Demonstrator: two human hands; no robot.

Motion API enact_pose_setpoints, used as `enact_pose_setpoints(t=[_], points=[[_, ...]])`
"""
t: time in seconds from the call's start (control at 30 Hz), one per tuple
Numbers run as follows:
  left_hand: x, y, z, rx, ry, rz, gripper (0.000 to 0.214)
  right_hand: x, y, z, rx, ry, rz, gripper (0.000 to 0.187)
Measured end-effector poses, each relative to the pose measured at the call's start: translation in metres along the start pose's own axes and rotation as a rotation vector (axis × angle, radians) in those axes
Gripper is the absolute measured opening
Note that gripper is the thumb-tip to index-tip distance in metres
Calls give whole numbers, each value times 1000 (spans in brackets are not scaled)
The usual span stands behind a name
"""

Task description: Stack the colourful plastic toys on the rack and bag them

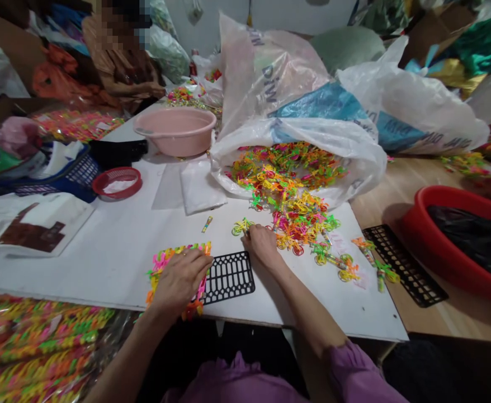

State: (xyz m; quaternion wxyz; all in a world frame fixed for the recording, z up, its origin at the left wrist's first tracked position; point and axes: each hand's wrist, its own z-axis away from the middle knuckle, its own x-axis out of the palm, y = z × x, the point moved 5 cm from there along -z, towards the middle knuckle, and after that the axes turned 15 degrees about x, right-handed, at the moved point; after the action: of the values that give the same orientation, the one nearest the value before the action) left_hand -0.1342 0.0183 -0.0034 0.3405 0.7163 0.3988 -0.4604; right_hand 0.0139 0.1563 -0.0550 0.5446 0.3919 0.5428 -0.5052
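Observation:
My left hand (180,280) lies flat, fingers spread, on a black plastic grid tray (231,275) whose left part is filled with small colourful plastic toy pieces (164,260). My right hand (260,242) is closed in a pinch on a yellow-green toy piece (242,226) at the edge of a loose pile of neon pieces (300,218). That pile spills from an open white plastic bag (354,151) onto the white table top (115,252).
A pink basin (176,130), a small red basket (117,182) and flat clear bags (197,187) sit further back. A second black grid (405,271) and a red tub (447,246) are at the right. Packed toy bundles (31,347) lie at the lower left. Another person (122,61) sits across.

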Motion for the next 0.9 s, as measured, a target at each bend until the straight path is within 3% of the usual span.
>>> enact_pose_setpoints(t=[0.1, 0.17, 0.27, 0.37, 0.47, 0.63, 0.8, 0.9], points=[[-1, 2, -1, -43, -30, 13, 24, -3, -4, -3, 68, -29, -171, 18], [-3, 2, -2, -72, -23, 33, 24, -5, -2, 4, 79, -93, -441, 17], [-4, -2, -1, -124, 13, 77, 22, -5, 0, 28, 66, -200, -942, 27], [-5, -5, 0, -178, 23, 110, 18, 6, -10, 58, 44, -379, -1197, 26], [-3, -5, -2, -182, -2, 109, 16, 11, -25, 78, -6, -532, -1227, 18], [-8, -3, -9, -163, 15, 92, 16, 4, -30, 92, -44, -422, -1249, 19], [-38, 8, 4, -209, 203, 23, 19, 36, -36, 116, -38, -371, -1009, 15], [-43, 30, 22, -143, 172, 27, 20, 44, -45, 124, -138, -291, -837, 15]])
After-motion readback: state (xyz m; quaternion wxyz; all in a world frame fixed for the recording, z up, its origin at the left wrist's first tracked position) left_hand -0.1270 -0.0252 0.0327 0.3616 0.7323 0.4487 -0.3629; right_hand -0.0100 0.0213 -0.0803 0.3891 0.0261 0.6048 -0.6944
